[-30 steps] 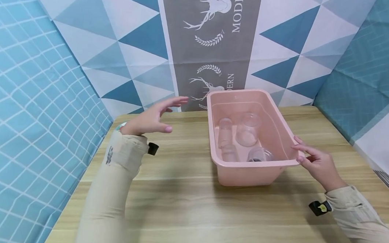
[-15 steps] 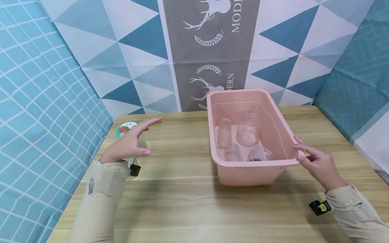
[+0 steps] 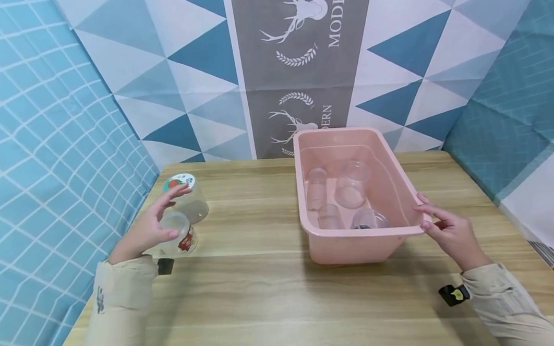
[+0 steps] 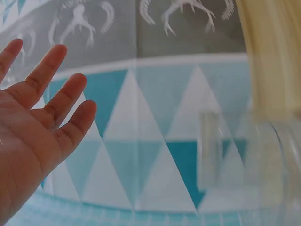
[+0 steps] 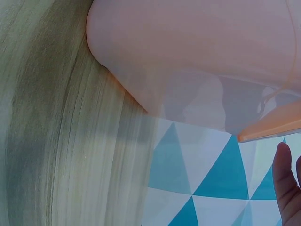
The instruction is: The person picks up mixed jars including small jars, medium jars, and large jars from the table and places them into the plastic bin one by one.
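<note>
My left hand [image 3: 148, 230] hovers with fingers spread and slightly bent at the table's left side, holding nothing. Overlapping it in the head view is a clear plastic jar [image 3: 186, 237] with a red label. Just behind stands a second clear jar [image 3: 196, 206], its round green-and-white label facing up. The left wrist view has my extended fingers [image 4: 70, 99] and a blurred clear jar [image 4: 225, 155]. On the right, my right hand [image 3: 450, 231] grips the near right rim of a pink plastic tub [image 3: 357, 250], thumb and fingers at its edge.
Inside the tub lie several clear plastic containers [image 3: 350, 192], some round and some tall and narrow. The wooden table [image 3: 261, 297] ends at a patterned cloth backdrop [image 3: 193, 74], with a blue grid cloth [image 3: 38, 155] along the left.
My left hand has moved left and toward me, from mid-table to the clear jars, which have come into view. My right hand stays at the tub's rim.
</note>
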Demonstrator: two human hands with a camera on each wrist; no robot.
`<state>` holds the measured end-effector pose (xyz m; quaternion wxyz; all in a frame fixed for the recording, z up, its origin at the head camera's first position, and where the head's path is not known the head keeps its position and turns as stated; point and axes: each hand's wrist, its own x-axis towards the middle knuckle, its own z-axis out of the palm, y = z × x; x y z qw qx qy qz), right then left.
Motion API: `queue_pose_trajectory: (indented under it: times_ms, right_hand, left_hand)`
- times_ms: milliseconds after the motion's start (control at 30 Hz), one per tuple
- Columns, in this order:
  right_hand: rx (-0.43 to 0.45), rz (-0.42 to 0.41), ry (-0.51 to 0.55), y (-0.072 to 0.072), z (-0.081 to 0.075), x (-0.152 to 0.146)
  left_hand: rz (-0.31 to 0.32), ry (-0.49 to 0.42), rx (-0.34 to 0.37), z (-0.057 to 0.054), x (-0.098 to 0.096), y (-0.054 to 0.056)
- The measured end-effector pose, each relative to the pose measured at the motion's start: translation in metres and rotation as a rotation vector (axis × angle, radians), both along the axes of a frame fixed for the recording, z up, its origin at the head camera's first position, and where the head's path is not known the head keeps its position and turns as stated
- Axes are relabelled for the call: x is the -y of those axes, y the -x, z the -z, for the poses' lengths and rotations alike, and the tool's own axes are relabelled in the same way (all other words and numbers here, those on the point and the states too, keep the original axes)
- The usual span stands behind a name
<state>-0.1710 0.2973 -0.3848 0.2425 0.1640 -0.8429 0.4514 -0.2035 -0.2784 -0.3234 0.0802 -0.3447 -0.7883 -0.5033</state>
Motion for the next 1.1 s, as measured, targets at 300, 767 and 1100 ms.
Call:
queue_pose_trajectory:
  times_ms: [300,767,1100]
  right_hand:
    - [0.017,0.002,-0.034,0.0,0.0,-0.003]
    - [0.008,0.006,-0.006,0.001,0.004,-0.002]
    - [0.005,-0.002,0.036,0.002,0.004,-0.002]
  left_hand:
    - [-0.2,-0.112,0.079,0.023,0.043,-0.008]
    - [-0.132,-0.703,0.335,0.062,0.067,-0.012]
    - [-0.545,-0.618,0.474,0.083,0.043,-0.016]
